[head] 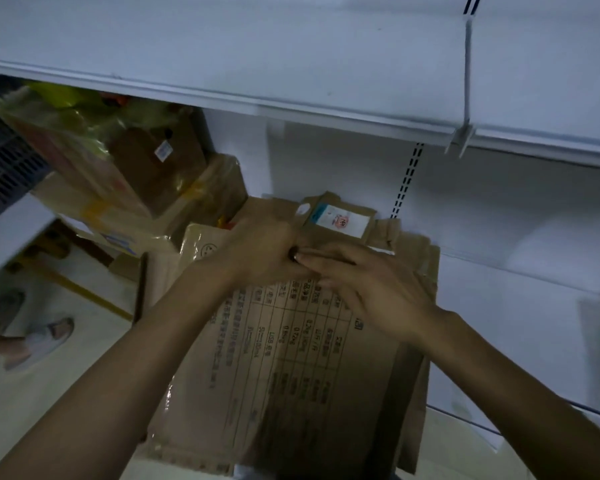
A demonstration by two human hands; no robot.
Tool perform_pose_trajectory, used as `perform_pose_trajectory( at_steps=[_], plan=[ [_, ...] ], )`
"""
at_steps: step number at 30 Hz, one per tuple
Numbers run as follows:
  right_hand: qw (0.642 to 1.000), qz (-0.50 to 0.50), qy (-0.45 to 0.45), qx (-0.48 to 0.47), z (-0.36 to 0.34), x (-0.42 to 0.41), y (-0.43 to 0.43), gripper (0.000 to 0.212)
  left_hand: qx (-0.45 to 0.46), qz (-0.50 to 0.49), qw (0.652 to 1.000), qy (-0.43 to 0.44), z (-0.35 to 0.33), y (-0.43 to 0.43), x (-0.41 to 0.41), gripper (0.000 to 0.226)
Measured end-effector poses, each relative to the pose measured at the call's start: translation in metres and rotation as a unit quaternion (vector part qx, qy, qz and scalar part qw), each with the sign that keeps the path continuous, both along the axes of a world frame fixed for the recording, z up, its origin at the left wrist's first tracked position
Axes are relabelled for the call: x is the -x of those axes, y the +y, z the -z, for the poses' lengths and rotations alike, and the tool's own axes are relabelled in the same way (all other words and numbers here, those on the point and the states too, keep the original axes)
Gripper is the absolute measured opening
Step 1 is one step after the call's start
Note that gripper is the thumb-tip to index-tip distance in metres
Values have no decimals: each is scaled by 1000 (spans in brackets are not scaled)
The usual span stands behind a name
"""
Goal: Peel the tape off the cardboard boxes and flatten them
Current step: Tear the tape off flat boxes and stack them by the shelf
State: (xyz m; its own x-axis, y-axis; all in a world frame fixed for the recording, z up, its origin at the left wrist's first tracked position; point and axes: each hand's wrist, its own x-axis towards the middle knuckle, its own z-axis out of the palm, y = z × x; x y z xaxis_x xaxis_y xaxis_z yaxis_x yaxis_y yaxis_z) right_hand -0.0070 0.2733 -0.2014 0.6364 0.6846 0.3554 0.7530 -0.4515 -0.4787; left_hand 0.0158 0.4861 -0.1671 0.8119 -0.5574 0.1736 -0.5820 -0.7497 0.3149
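A brown cardboard box (284, 368) with a printed table on its top face lies flat on a white shelf, on top of other flattened cardboard. A smaller flattened piece with a white label (340, 221) sits at its far end. My left hand (260, 249) rests on the far part of the box, its fingers curled at the box's upper edge. My right hand (371, 289) lies beside it, fingers stretched leftward and touching the left hand's fingertips. Whether either hand pinches tape is not visible.
A white shelf board (291, 64) hangs overhead. At the left stand unflattened boxes (146, 188) wrapped in yellowish plastic. A person's foot in a pale shoe (42, 341) stands on the floor at the lower left. The shelf surface (534, 306) stretches to the right.
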Motion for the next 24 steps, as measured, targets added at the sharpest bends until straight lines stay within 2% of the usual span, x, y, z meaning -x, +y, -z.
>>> perform_pose_trajectory(
  at_steps=[2, 4, 6, 8, 9, 11, 12, 13, 14, 15, 16, 17, 18, 19, 20, 21, 24],
  plan=[
    [997, 36, -45, -53, -2, -3, 5, 47, 1, 16, 1000, -2, -3, 3, -6, 26],
    [994, 75, -76, -25, -3, -6, 17, 59, -6, 33, 999, -11, -2, 11, -20, 35],
    [990, 131, -38, 22, -3, -13, 28, 58, -28, 50, 998, -12, 0, 19, -34, 33],
    [977, 208, 1, 44, -2, -23, 31, 35, -15, 50, 998, -37, 4, 28, -48, 24],
    [966, 252, 35, 44, -1, -27, 29, 19, -4, 38, 997, -65, 10, 35, -55, 28],
    [930, 344, 124, -32, 8, -33, 16, 21, 39, -23, 993, -108, 30, 55, -65, 55],
    [897, 385, 180, -118, 14, -32, 6, 24, 60, -82, 988, -117, 42, 67, -65, 67],
    [848, 419, 234, -226, 20, -27, -1, 26, 71, -160, 979, -100, 58, 82, -64, 78],
    [790, 452, 272, -313, 26, -20, -7, 26, 83, -246, 964, -54, 75, 94, -62, 88],
    [741, 477, 296, -369, 34, -12, -10, 25, 125, -312, 941, 32, 90, 102, -58, 95],
    [703, 496, 312, -403, 43, -4, -9, 24, 210, -343, 905, 139, 101, 107, -54, 95],
    [681, 506, 319, -423, 52, 4, -5, 25, 325, -341, 847, 248, 107, 109, -51, 81],
    [672, 510, 317, -433, 61, 11, 0, 25, 441, -322, 760, 352, 109, 108, -49, 56],
    [666, 513, 315, -440, 69, 18, 6, 26, 513, -300, 676, 436, 112, 108, -47, 32],
    [663, 515, 316, -442, 75, 24, 9, 26, 544, -278, 631, 479, 114, 110, -46, 17],
    [660, 511, 330, -441, 82, 29, 11, 26, 551, -257, 622, 493, 117, 115, -45, 13],
    [655, 416, 464, -427, 100, 46, 3, 34, 525, -205, 670, 483, 116, 132, -49, 27]
  ],
)
